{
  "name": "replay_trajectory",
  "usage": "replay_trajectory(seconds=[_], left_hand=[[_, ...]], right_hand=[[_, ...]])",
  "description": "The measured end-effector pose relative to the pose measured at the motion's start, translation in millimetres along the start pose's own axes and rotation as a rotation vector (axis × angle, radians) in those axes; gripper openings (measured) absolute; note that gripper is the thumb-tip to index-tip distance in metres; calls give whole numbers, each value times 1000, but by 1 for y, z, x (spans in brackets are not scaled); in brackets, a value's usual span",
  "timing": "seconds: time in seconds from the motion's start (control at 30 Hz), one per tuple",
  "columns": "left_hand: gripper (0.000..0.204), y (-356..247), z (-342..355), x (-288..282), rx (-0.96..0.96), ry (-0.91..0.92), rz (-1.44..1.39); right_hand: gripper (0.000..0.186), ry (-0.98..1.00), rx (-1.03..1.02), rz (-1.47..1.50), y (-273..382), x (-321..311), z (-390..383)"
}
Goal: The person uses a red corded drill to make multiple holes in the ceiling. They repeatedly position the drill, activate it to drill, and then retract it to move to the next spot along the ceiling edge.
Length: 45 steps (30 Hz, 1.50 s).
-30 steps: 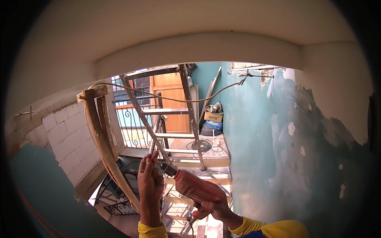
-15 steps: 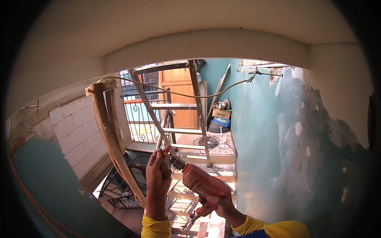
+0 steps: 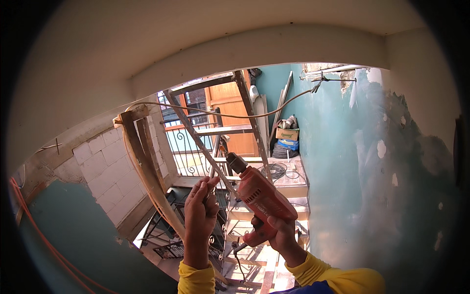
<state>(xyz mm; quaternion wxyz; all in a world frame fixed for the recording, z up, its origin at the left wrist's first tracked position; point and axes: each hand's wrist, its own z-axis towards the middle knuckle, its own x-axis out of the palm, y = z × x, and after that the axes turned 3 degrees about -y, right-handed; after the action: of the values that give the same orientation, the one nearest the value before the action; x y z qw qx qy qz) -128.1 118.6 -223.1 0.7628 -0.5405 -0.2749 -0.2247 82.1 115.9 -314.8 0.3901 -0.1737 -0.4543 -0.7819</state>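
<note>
My right hand (image 3: 283,239) grips the handle of a red power drill (image 3: 267,196), which is tilted up and to the left. Its dark metal chuck (image 3: 236,163) points away from me, and a small orange-tipped piece (image 3: 223,147) shows just past the chuck. To the left of the drill body, apart from it, my left hand (image 3: 201,206) is raised with thumb and fingers pinched together. Whatever may be between those fingers is too small to make out. A cord hangs below the drill handle.
A metal ladder (image 3: 224,130) stands ahead, with steps leading down below it. Wooden posts (image 3: 149,171) rise at the left, and a cable (image 3: 235,116) stretches across to the peeling teal wall (image 3: 338,171). A box (image 3: 287,134) and coiled cable (image 3: 278,171) lie beyond the ladder.
The drill has moved up, and its chuck is now away from my left hand, whose fingers were beside it. My left hand sits slightly farther right. The whole view has shifted a little.
</note>
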Motion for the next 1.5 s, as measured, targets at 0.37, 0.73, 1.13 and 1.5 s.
replay_trajectory(seconds=[0.37, 0.73, 1.13, 1.5], left_hand=[[9, -17, 65, 32, 16, 167, 77], [44, -68, 126, 167, 615, 19, 1194], [58, -90, 170, 212, 715, -61, 1350], [57, -104, 177, 216, 735, -71, 1369]], right_hand=[[60, 15, -71, 226, -8, 18, 82], [66, 48, -281, 558, -8, 89, 211], [72, 85, -443, 511, -8, 120, 295], [50, 119, -341, 611, -6, 130, 300]])
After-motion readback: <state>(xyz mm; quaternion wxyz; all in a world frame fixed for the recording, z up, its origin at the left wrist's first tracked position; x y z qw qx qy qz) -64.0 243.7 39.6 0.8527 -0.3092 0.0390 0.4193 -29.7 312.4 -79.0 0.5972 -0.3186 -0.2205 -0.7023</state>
